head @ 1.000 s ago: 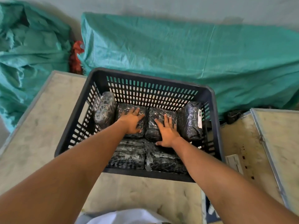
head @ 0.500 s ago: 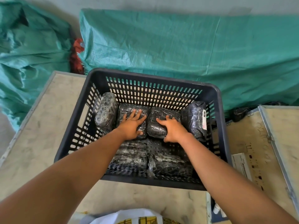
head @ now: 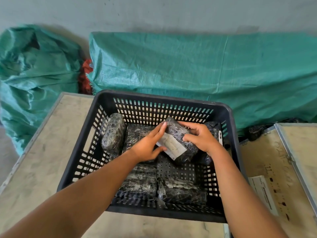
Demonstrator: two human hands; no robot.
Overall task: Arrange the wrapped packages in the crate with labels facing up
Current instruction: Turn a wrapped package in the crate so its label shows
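Held package (head: 181,143): oblong block, rounded at the corners, wrapped in glossy black film with a crinkled, netted sheen. A pale rectangular label (head: 171,146) lies on its upward face, creased, print too faint to read. The block is tilted, raised above the crate floor near the middle of the far half of the crate.

Grip: the left hand (head: 148,146) has fingers laid along the block's left edge and thumb under the label's near corner; the right hand (head: 199,137) wraps over the block's right side. Both hands grasp this one package.

Crate (head: 164,98): dark plastic, rectangular, walls and floor pierced with rows of small slots, thick smooth rim. It stands on a worn, scuffed beige tabletop (head: 44,143) edged in metal.

Other contents, all in the same shiny black wrap:
- one package standing on end (head: 113,133) against the left wall;
- one lying flat (head: 137,133) at the back, partly under the left hand;
- one leaning at the right wall (head: 214,129), a white label strip on its side;
- two lying flat (head: 181,191) along the near wall, side by side.

Surroundings: green woven tarpaulin (head: 188,66), coarse and creased, draped behind the crate.
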